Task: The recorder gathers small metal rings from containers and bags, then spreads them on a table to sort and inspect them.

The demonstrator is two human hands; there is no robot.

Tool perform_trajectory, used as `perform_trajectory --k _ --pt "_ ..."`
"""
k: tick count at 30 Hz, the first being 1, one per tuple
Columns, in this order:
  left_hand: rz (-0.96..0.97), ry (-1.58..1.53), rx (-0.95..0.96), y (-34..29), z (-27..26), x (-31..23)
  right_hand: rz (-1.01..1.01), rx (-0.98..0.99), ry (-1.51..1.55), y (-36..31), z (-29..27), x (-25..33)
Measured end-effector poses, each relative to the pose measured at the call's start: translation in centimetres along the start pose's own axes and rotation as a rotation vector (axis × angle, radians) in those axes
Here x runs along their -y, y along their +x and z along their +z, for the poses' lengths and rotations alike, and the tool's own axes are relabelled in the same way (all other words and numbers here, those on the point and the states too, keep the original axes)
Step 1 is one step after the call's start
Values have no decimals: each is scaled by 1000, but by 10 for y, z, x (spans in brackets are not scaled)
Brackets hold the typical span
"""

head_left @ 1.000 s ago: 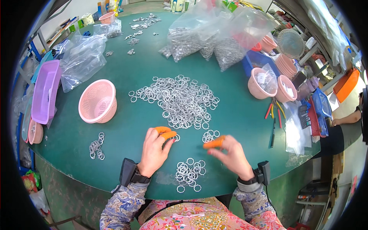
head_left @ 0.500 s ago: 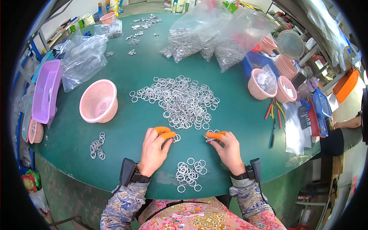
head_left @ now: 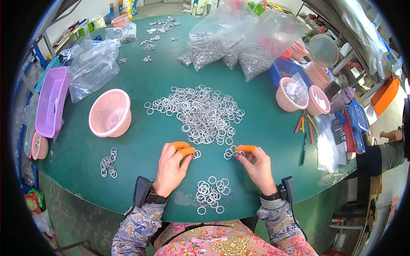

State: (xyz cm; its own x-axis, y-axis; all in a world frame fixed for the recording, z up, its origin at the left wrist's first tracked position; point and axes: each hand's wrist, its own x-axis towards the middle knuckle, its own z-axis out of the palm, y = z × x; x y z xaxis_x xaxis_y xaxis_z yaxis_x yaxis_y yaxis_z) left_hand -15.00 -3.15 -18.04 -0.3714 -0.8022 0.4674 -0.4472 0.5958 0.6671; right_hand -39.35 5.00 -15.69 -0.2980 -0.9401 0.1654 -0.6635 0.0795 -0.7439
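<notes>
Silver metal rings lie in a big pile (head_left: 200, 112) beyond my hands, with a smaller heap (head_left: 212, 192) near me. Orange covers sit on some fingers of both hands. My left hand (head_left: 172, 166) is closed in a pinch, and rings (head_left: 197, 154) stick out at its fingertips. Opposite it, my right hand (head_left: 258, 168) pinches several rings (head_left: 230, 153) at the table surface; its fingers partly hide them. How many rings each hand has, I cannot tell. Another small cluster of rings (head_left: 109, 163) lies to the left.
A pink basket (head_left: 99, 123) stands left, beside a purple basket (head_left: 52, 102). Clear bags filled with small grey pieces (head_left: 209, 49) lie at the back. Pink baskets (head_left: 285, 100), pliers (head_left: 311, 128) and a pen (head_left: 303, 149) are on the right. Another person's arm (head_left: 392, 135) shows at far right.
My right hand has shifted slightly right, and more of the rings at its fingertips show, spread on the table. The left hand has stayed put. The other person's hand has risen a little.
</notes>
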Motion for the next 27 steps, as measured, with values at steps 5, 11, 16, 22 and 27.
perform_trajectory --k 5,11,16,22,27 --pt "-20 -18 10 1 0 -1 -32 316 132 -15 -13 13" --pt "-13 -3 -1 0 0 0 -190 191 -95 2 -19 7" --pt "-9 -3 -8 0 0 0 -281 42 -323 9 -7 -16" --pt "-22 4 -6 0 -2 -1 -50 89 -139 -3 -8 -22" --pt "-13 -11 -5 0 -2 -2 -130 5 -173 -6 -7 -19"
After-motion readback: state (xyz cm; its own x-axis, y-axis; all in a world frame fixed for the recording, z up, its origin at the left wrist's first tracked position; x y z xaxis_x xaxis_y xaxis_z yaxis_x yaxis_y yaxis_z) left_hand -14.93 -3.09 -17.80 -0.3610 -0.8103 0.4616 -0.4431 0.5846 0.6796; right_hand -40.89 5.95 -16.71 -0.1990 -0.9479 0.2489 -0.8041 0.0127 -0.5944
